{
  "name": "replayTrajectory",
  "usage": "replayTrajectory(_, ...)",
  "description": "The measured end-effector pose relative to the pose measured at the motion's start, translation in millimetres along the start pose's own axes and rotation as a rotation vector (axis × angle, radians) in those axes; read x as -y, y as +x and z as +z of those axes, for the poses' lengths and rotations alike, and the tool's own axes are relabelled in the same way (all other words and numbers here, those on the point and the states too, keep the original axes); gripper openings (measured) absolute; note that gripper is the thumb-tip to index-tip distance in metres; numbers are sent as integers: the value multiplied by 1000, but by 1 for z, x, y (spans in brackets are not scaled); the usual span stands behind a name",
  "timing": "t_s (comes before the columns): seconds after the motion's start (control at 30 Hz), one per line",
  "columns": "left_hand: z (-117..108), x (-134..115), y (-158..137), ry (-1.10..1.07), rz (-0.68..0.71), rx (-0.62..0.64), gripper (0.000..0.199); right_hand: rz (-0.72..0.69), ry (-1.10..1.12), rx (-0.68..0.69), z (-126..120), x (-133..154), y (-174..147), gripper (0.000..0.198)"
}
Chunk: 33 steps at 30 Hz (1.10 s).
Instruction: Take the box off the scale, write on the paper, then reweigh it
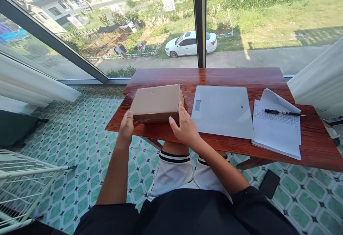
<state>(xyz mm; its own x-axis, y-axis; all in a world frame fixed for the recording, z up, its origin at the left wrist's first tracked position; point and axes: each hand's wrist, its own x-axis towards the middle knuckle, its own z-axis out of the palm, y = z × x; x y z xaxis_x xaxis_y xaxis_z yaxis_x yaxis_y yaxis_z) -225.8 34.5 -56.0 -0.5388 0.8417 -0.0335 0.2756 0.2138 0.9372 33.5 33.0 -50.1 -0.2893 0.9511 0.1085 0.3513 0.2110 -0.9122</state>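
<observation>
- Red wooden table [214, 76] stands by the window [120, 24], over green patterned tiles [80, 135].
- Left hand [125, 128] and right hand [184, 128], fingers half curled, clasp the box [157, 103].
- Scale [222, 111] just beside the box; papers [276, 128] under a pen [284, 112].

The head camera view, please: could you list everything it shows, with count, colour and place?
cardboard box: one, brown, near left part of the table, held at its near edge
scale: one, white, flat on the table right of the box
papers: one stack, white with handwriting, right part of the table
pen: one, black, lying on the papers
table: one, reddish-brown wood, by the window
phone: one, black, on the tiled floor under the table's right side
wire rack: one, white, lower left
car: one, white, outside on the road
left hand: on the box's near left corner
right hand: on the box's near right corner
</observation>
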Motion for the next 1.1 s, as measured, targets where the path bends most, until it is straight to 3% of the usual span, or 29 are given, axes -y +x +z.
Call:
replayTrajectory(0.3,3,2,1,23,39,-55,61,2,-15,-39,3,5,0,81)
replayTrajectory(0.5,8,-10,-7,55,99,-105,62,14,10,-85,0,3,-1,85)
replayTrajectory(0.7,14,-27,-17,109,245,-121,59,1,24,-172,-15,7,-6,83)
replayTrajectory(1.1,40,-59,-40,220,370,-157,51,-40,-4,-346,-48,10,-19,71)
